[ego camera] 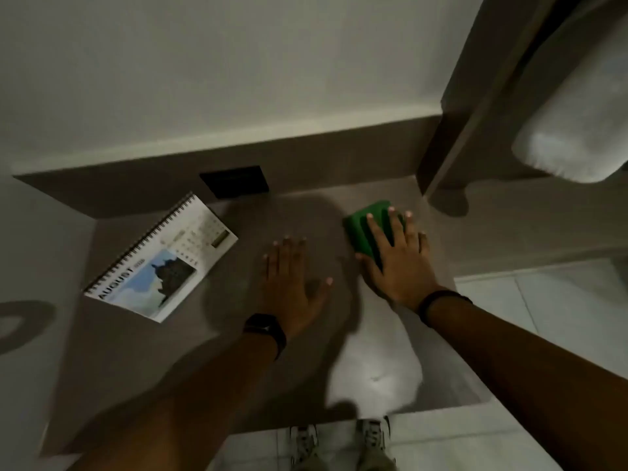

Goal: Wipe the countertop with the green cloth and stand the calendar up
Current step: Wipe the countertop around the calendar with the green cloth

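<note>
A folded green cloth [363,226] lies on the brown countertop [142,355] near the back right corner. My right hand [399,258] presses flat on top of it, fingers spread over the cloth. My left hand [292,280] rests palm-down on the bare counter to the cloth's left, fingers apart, holding nothing. A spiral-bound calendar [159,263] showing "AUGUST" and a picture lies flat on the counter at the left, well apart from both hands.
A black wall socket [234,181] sits in the brown backsplash behind the calendar. A white towel [574,130] hangs at the upper right beside a brown upright panel [452,137]. My shoes [343,443] stand on the white tiled floor below the counter's front edge.
</note>
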Available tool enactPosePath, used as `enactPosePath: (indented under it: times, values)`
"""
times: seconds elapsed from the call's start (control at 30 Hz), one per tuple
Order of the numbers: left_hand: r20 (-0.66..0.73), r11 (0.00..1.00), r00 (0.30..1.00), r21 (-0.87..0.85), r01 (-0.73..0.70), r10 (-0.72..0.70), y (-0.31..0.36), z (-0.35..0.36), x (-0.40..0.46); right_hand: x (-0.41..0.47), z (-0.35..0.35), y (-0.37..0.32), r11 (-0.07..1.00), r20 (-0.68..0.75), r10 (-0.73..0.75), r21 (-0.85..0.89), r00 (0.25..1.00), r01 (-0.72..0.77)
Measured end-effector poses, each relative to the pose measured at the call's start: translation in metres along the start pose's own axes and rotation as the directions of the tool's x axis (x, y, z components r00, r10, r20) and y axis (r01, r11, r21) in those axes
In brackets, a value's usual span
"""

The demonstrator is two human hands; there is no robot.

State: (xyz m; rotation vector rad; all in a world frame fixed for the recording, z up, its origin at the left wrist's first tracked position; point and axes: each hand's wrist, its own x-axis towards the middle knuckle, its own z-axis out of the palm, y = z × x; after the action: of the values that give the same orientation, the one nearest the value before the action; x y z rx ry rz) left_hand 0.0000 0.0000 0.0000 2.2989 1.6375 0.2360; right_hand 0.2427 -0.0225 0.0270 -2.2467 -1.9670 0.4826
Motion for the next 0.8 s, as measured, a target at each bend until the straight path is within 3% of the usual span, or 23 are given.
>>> enactPosePath:
  times: [0.23,0.47,0.6,0.7,0.8]
  values:
    - [0.007,0.99,1.0,0.137,-0.015,0.014,-0.021,0.035,-0.009,0.018,0.035,0.004,1.0,-0.003,0.022,-0.005,1.0,-0.022]
    - [0.041,0.992,0.999,0.122,-0.024,0.019,-0.024,0.032,-0.009,0.016,0.035,-0.008,0.995,-0.089,0.074,0.075,0.993,-0.067]
    - [0.057,0.994,0.998,0.102,-0.036,0.031,-0.032,0.006,-0.022,0.008,0.035,-0.026,0.953,-0.091,0.15,0.279,0.984,-0.119]
    - [-0.09,0.993,0.994,0.108,-0.048,0.058,-0.063,-0.042,-0.035,-0.014,0.051,-0.073,0.865,-0.119,0.148,0.496,0.982,-0.071]
    - [-0.272,0.981,0.959,0.19,-0.03,0.082,-0.112,-0.111,-0.039,-0.023,0.068,-0.147,0.701,-0.122,0.177,0.712,0.977,-0.038]
